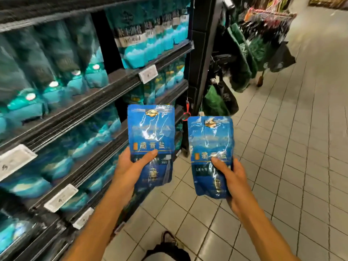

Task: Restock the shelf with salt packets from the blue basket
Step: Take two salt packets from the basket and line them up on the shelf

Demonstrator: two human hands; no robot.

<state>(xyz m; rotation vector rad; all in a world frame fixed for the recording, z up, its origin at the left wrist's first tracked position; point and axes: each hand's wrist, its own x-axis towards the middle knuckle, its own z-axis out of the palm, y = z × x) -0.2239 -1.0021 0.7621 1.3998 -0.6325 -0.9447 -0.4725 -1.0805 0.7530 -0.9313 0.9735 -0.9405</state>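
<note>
**Two salt packets in hand, shelf slot not yet chosen**

The left hand (130, 166) grips the lower part of one blue salt packet (151, 136), thumb across its front and fingers (120, 154) curled behind it. The right hand (230, 178) holds a second blue packet (211, 147) the same way, thumb pressed on the face just under the printed characters. Both packets are upright, faces toward the camera, near each other but apart, out in the aisle in front of the shelf (105, 102) and above the tiled floor (282, 147). The blue basket is not in view.

This looks like the carry step between pick-up and placement. The shelf tiers to the left already hold teal and blue bags behind their front edges. The next move calls for finding the matching blue row, probably on a lower tier, then turning each packet toward it and sliding it in upright.
</note>
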